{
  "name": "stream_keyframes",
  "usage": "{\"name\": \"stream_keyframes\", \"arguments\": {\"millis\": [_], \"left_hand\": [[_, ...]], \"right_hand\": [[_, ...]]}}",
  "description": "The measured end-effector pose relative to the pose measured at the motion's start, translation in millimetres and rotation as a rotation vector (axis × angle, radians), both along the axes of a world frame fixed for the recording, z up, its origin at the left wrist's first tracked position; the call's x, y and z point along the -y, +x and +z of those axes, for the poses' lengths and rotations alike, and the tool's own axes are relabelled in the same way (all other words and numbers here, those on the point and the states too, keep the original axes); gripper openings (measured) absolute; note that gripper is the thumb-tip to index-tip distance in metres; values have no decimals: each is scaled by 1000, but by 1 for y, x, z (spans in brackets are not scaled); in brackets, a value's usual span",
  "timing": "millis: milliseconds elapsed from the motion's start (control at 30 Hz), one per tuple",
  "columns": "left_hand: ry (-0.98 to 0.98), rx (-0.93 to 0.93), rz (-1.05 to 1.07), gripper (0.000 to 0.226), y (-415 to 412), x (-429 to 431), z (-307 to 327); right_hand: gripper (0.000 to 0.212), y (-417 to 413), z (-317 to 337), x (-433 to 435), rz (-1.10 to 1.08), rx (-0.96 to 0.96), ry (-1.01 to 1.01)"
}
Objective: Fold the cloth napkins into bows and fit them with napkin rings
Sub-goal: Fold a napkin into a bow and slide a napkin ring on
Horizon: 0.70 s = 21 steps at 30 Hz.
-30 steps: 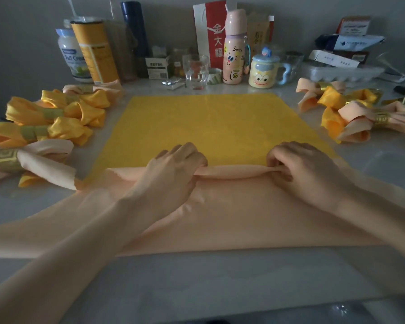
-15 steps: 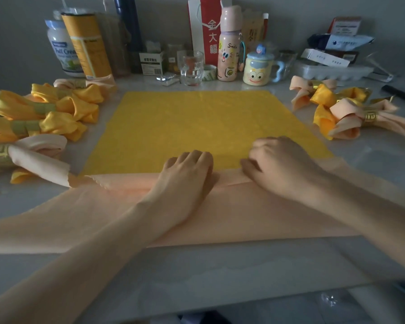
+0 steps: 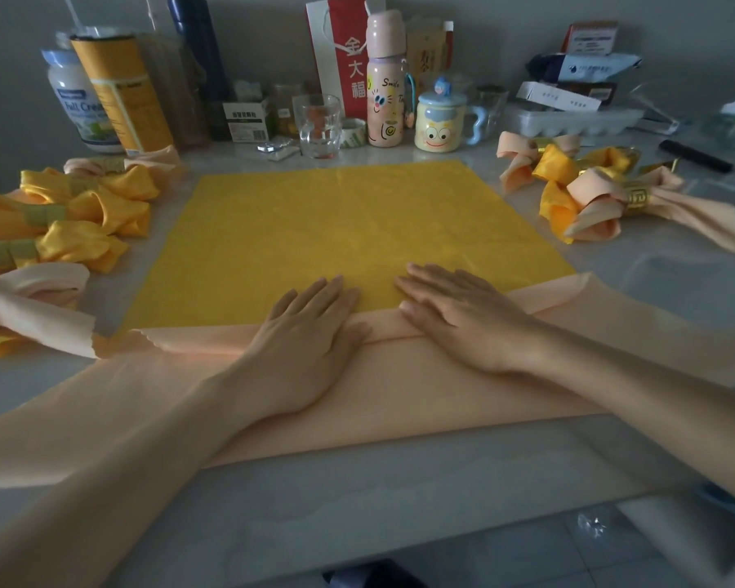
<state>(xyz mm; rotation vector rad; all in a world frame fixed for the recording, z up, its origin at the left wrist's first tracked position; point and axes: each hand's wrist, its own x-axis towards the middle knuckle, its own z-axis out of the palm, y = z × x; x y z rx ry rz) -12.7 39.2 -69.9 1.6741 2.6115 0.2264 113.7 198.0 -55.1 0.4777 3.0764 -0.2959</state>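
Work surface: pale table (image 3: 357, 494), cluttered along the back wall with bottles, a glass and boxes. Finished stock: a group of yellow and peach bows (image 3: 81, 210) at the left edge and a second group (image 3: 590, 197) at the right, each piece seen clearly carrying a ring; one gold ring (image 3: 639, 196) is plainly readable on the right group. Item in hand: a peach napkin (image 3: 399, 396) spread at the near middle of the table, its far edge turned back toward the person into a narrow band (image 3: 213, 339). It lies against the near edge of a flat yellow napkin (image 3: 357, 235), which is unfolded. Left hand (image 3: 302, 337): fingers straight, palm down, pressing the band near its middle, grasping nothing. Right hand (image 3: 463, 320): likewise flat and released, just beside the left, fingertips reaching onto the yellow cloth. Assessment: the batch is well advanced, but this napkin is at its first pleat only. Outstanding, in my judgement: the remaining pleats, gathering at the centre, fitting a ring, then the yellow napkin. No loose ring could be identified
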Motion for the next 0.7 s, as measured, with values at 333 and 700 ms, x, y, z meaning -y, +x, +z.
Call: {"name": "stream_keyframes", "arguments": {"millis": [333,700], "left_hand": [[254,-1,-129,58,9,11,6],[577,77,28,42,26,14,22]], "right_hand": [[14,42,-2,-19,92,-510,-101],[29,62,1,0,240,-468,175]]}}
